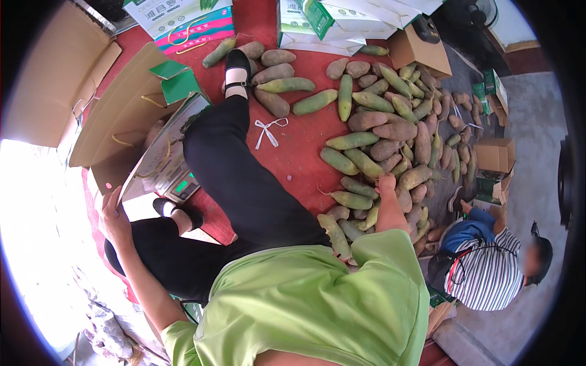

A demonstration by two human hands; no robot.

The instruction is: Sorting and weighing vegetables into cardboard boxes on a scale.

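Here your right hand (386, 182) is reaching into the pile of radishes (390, 131) on the red floor mat (293, 146), fingers curling over one, though the grip itself is hard to make out. Your left hand (112, 213) is pressing on a cardboard box (125, 107), fingers washed out by glare beside the scale (183, 186).

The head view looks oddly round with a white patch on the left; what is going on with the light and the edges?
Head view: a fisheye lens bends straight edges, such as the cardboard box, and leaves black corners; daylight overexposes the lower left to blank white beside the left hand; the radishes on the red mat are evenly lit and sharp around the right hand; the nearby person's face is blurred.
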